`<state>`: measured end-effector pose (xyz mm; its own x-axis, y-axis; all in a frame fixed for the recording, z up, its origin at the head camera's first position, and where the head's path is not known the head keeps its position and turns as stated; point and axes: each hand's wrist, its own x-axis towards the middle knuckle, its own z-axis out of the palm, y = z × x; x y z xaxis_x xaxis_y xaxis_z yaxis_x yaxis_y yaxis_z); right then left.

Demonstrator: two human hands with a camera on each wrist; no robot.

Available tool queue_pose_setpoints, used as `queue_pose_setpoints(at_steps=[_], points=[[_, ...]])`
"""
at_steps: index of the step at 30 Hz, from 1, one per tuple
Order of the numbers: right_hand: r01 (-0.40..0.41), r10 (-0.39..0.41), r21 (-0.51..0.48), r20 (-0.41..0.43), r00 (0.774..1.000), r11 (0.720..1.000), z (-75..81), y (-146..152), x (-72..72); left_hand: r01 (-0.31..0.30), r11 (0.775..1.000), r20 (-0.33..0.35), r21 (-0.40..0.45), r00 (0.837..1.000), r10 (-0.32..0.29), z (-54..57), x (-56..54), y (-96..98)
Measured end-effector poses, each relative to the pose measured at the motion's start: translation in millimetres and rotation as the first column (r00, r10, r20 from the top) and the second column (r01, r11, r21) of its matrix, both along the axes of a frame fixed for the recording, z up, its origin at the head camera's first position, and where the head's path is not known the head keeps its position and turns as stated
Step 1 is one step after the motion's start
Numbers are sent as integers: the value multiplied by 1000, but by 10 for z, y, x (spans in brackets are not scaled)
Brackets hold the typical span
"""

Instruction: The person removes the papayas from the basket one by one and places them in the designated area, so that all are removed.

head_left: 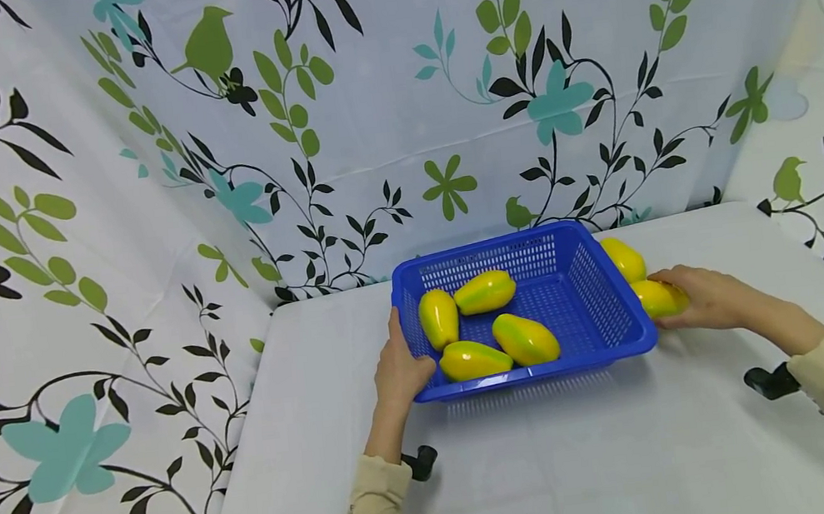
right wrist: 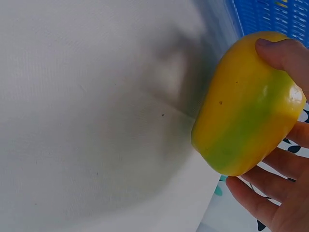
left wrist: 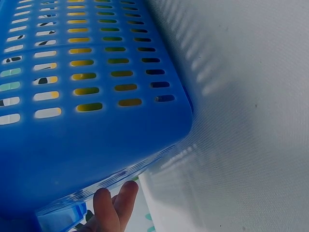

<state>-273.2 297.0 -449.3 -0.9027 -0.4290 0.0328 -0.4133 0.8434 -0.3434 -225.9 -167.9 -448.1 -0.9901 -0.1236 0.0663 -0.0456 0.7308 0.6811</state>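
A blue plastic basket (head_left: 576,307) with slotted walls stands on the white-covered table. Several yellow-green papayas lie in its left half, one papaya (head_left: 525,339) near the front wall. My left hand (head_left: 399,367) grips the basket's left side near the front corner; in the left wrist view, part of that hand is hidden behind the basket (left wrist: 96,140). Outside the right wall, my right hand (head_left: 710,298) holds a papaya (right wrist: 246,106), with thumb on one side and fingers on the other. Another papaya (head_left: 624,258) sits just behind it, against the basket's outer right side.
White cloth (head_left: 554,460) covers the table. A patterned curtain (head_left: 383,126) with leaves, birds and flowers hangs behind and at both sides. Dark wrist-worn pieces show at the left wrist (head_left: 420,462) and right wrist (head_left: 770,381).
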Motion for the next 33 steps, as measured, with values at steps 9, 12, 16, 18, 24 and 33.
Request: queue_pose_setpoints(at_steps=[9,12,16,18,24,33], points=[[9,-9,29,9,1000,1000,-62,-9,-44,-6,1000,-5,8,1000,6,6,-17,23],[6,-7,39,5,1000,999,-66,-3,-59,-12,1000,2,5,1000,11,9,-20,33],[-4,4,46,-2,1000,999,-31,-2,-80,-15,1000,2,7,1000,15,7,-27,40],[-14,15,49,-6,1000,999,-4,5,-96,-13,1000,0,11,1000,13,10,-26,41],[-13,14,56,-18,1000,998,108,18,-162,-13,1000,1,12,1000,13,26,-22,46],[25,-23,105,-14,1000,994,428,-52,-218,-15,1000,1,15,1000,15,21,-24,49]])
